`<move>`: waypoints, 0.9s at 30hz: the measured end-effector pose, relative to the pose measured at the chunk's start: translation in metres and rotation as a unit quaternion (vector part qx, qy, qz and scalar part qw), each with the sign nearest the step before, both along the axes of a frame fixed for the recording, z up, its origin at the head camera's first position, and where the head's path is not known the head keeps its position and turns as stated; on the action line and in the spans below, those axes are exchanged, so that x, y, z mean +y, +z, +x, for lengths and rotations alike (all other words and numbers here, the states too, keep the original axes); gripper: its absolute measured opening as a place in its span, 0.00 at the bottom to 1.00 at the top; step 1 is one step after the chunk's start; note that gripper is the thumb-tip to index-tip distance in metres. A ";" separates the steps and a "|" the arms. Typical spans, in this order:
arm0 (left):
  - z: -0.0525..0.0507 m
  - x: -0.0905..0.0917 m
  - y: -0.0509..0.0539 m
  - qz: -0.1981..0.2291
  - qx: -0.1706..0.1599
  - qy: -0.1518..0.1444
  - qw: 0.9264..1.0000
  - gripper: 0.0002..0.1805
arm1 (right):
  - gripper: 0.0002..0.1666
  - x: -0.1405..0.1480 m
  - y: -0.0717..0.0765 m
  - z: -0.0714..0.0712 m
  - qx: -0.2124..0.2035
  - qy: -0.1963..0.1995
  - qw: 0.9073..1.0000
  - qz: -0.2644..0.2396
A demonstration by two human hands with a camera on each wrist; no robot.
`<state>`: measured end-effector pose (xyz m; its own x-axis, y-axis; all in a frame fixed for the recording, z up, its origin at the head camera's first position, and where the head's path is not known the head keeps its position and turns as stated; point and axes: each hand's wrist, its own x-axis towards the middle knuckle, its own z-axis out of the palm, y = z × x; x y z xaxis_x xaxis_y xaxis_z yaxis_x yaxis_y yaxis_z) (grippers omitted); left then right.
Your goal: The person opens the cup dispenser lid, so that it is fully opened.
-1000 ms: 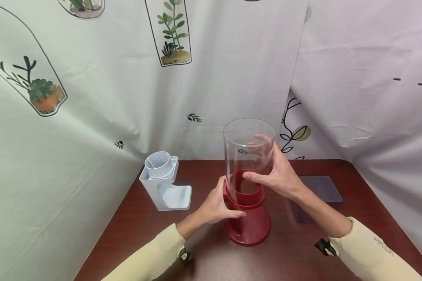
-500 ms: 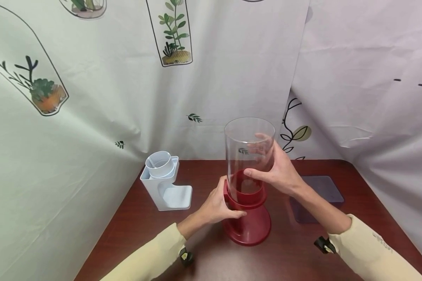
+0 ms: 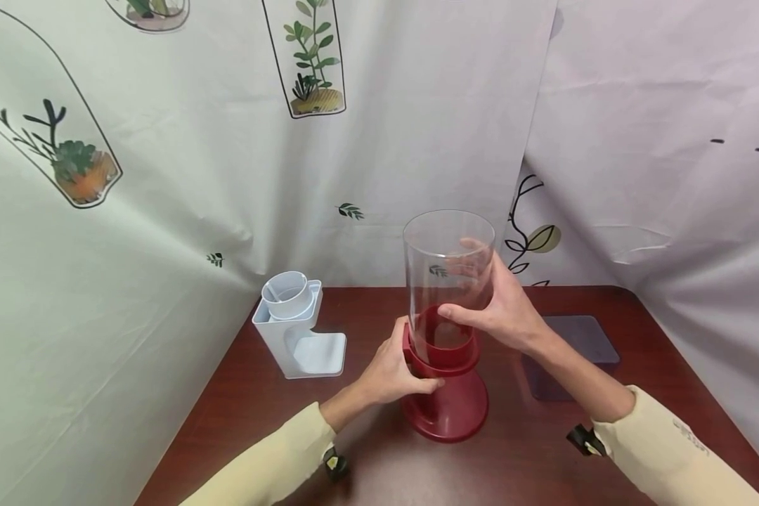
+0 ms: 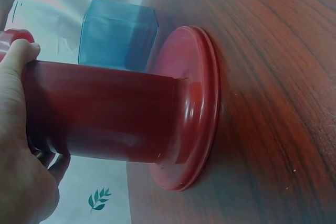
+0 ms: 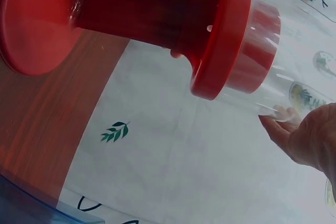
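Note:
A red stand [image 3: 450,414] with a round base stands upright on the table, and a clear open-topped cylinder [image 3: 439,281] sits in the red ring at its top. My left hand [image 3: 388,369] grips the stand just below that ring; in the left wrist view its fingers curl round the red column [image 4: 105,111]. Around the right side of the clear cylinder my right hand [image 3: 506,309] is wrapped, thumb in front and fingers behind. The right wrist view shows the red collar [image 5: 223,35] with the clear wall rising from it.
At the left of the table [image 3: 240,429] stands a pale blue-white holder [image 3: 291,344] with a round cup in its top. A translucent bluish box [image 3: 578,341] is at the right, partly behind my right forearm. A patterned white sheet [image 3: 379,140] hangs behind the table.

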<state>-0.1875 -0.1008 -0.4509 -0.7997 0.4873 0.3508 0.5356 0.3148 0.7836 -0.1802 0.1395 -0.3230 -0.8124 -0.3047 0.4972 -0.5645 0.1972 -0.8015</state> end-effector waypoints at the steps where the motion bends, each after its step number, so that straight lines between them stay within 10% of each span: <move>1: 0.000 0.000 0.000 -0.001 0.001 0.001 1.000 0.56 | 0.59 0.000 0.000 0.000 0.001 0.001 1.000 -0.002; 27: -0.002 0.000 -0.002 0.008 0.009 -0.015 1.000 0.55 | 0.59 -0.001 0.000 0.003 0.040 -0.004 0.999 0.009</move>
